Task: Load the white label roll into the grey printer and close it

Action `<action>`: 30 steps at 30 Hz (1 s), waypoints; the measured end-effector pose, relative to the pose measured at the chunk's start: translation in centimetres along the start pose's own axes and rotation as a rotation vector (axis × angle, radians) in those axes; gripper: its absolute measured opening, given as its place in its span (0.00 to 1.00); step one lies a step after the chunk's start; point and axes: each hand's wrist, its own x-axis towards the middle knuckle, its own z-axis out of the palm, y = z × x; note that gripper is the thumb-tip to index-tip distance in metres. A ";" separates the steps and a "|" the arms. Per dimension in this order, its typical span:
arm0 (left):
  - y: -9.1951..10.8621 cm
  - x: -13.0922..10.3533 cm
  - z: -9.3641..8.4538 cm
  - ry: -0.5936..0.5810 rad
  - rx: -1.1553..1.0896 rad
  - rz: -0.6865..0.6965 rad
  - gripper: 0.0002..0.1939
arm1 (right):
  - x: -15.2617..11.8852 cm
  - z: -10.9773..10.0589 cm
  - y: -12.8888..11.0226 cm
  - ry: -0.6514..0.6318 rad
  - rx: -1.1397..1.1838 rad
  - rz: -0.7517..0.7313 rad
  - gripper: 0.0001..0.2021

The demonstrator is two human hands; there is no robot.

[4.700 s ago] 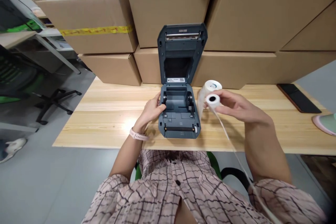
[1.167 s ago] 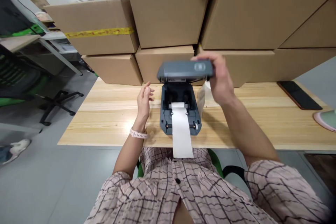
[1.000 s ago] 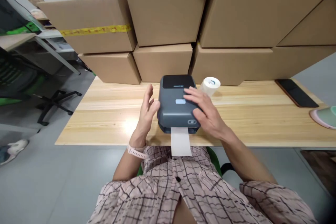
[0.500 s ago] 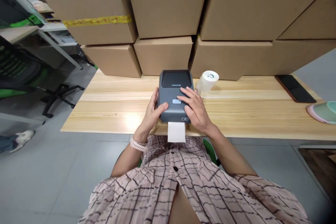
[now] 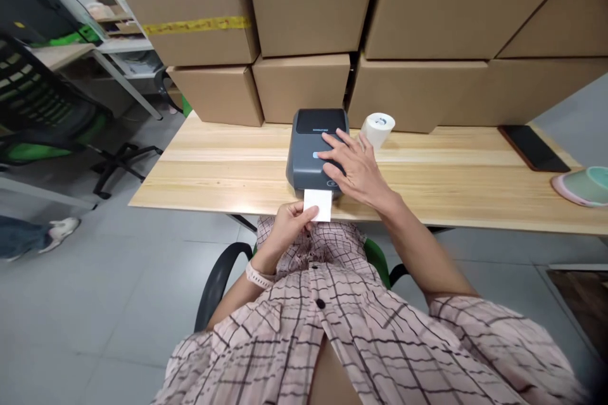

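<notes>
A dark grey label printer (image 5: 304,161) stands on the wooden table, and a white paper label strip (image 5: 319,202) sticks out of its front. My left hand (image 5: 291,223) pinches the strip's lower left corner between thumb and fingers, just past the table's front edge. Spread over the printer's top is my right hand (image 5: 354,168), its fingers apart and resting on or just above the lid. It partly covers the pale blue button or window (image 5: 315,155). Right behind that hand, a roll of white labels (image 5: 379,129) stands on end.
Stacked cardboard boxes (image 5: 304,88) line the table's back. On the right lie a phone (image 5: 532,148) and a pale green and pink cup-like thing (image 5: 586,186). The wooden table (image 5: 213,168) ends close to my lap. A black office chair (image 5: 52,101) and a person's shoe (image 5: 61,233) are at left.
My left hand has left the printer's left side and come down to grip the paper strip. My right hand stays over the printer's top, fingers now spread wider. The whole view has shifted a little.
</notes>
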 end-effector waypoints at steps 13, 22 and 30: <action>2.5 -1.9 -3.6 0.312 0.080 0.269 0.17 | -1.0 -0.6 1.4 0.211 0.300 0.034 0.41; 6.3 4.7 -6.0 0.402 0.267 0.289 0.12 | 10.9 -2.9 3.7 0.380 0.204 0.134 0.39; 9.2 11.2 -4.9 0.213 0.883 0.135 0.41 | 13.6 -6.1 4.4 0.459 0.053 0.116 0.31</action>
